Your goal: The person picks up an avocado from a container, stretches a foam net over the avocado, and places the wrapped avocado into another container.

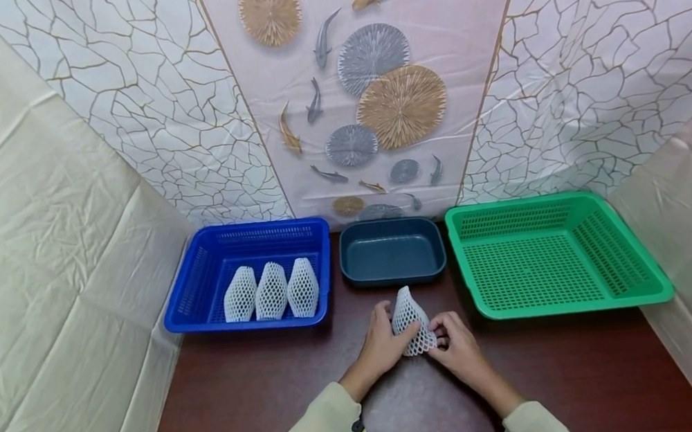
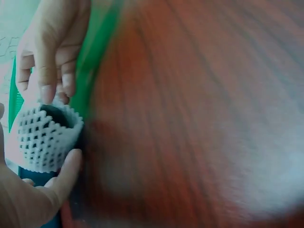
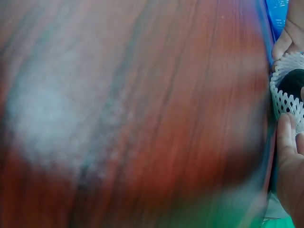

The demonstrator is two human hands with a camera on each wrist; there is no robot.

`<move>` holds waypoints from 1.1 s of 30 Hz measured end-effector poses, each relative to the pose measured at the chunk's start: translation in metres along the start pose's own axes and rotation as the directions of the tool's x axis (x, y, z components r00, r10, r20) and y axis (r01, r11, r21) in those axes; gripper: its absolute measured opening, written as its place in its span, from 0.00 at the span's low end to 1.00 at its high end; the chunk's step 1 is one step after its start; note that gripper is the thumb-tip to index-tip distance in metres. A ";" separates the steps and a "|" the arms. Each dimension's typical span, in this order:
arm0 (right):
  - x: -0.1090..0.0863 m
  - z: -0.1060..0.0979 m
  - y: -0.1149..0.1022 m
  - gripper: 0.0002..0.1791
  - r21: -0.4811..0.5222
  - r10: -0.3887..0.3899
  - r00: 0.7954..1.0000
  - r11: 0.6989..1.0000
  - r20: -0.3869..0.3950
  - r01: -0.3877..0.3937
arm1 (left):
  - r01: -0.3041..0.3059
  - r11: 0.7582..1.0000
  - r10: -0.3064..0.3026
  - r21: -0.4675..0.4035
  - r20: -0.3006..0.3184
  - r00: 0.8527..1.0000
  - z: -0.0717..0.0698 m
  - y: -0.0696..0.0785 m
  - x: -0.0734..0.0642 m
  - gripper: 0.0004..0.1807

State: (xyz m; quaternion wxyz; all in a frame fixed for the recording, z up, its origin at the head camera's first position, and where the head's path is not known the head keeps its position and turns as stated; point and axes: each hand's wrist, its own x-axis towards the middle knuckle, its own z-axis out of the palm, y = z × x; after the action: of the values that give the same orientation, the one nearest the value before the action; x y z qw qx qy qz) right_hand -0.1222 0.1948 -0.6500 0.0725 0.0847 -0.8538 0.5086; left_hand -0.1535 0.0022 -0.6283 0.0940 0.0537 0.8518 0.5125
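A white foam fruit net (image 1: 404,316) stands between both hands, its narrow end pointing away and its wide mouth toward the person. My left hand (image 1: 378,345) grips it from the left, thumb laid across its near side. At the mouth's right edge, my right hand (image 1: 459,352) pinches the rim with thumb and fingertips. Inside the mouth, the right wrist view shows a dark rounded thing (image 3: 291,83), mostly hidden by the net. Three similar white foam nets (image 1: 271,293) stand side by side in the blue basket (image 1: 247,326) at left.
A dark blue-grey tray (image 1: 396,281) sits just beyond the hands at the back centre. On the right stands a green basket (image 1: 574,307) with slotted sides. Patterned cloth (image 1: 355,180) hangs behind the dark red wooden table (image 1: 262,384), and pale cloth walls flank it.
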 end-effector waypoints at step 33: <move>-0.004 -0.023 -0.007 0.30 0.086 0.021 0.993 0.996 0.116 -0.031 | 0.073 0.996 -0.072 0.060 -0.027 0.997 -0.018 0.007 0.008 0.43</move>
State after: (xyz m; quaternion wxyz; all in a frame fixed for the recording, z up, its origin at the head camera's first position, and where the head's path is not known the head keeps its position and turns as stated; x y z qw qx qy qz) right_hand -0.1163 0.2120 -0.6342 0.0126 0.1058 -0.8344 0.5408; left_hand -0.1653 -0.0084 -0.6145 0.1003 0.0193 0.8696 0.4831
